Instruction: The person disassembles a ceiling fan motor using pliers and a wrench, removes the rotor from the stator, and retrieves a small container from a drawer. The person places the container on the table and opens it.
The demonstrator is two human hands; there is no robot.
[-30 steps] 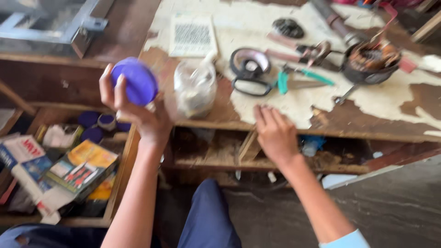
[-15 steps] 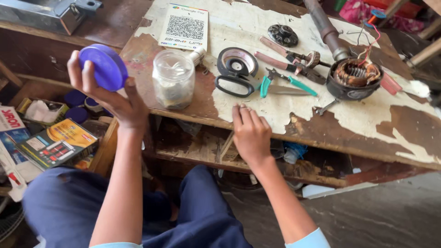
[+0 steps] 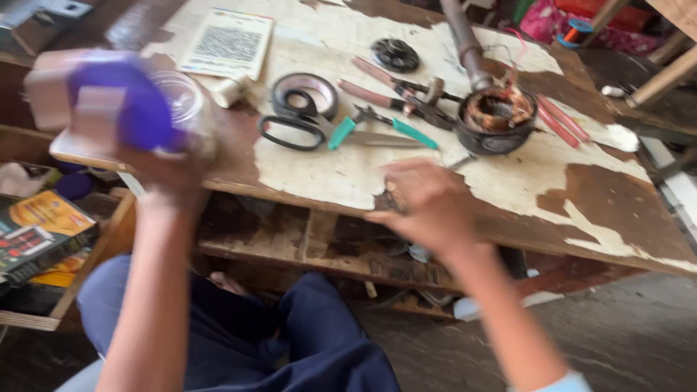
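Down at the bench's left end, colourful printed boxes [image 3: 40,232] lie stacked on a low shelf, yellow and black. A white card [image 3: 229,43] with a dark patterned square lies flat near the far edge. The wooden workbench [image 3: 508,181] wears peeling cream paint over brown boards. Scissors [image 3: 305,127], pliers [image 3: 396,94] and a round motor winding [image 3: 497,116] lie scattered across it. The left hand [image 3: 156,167] is clamped around a blurred purple lid [image 3: 131,109], raised beside a clear glass jar [image 3: 178,98]. The right hand [image 3: 428,203] hovers over the front edge, fingers loosely spread, holding nothing.
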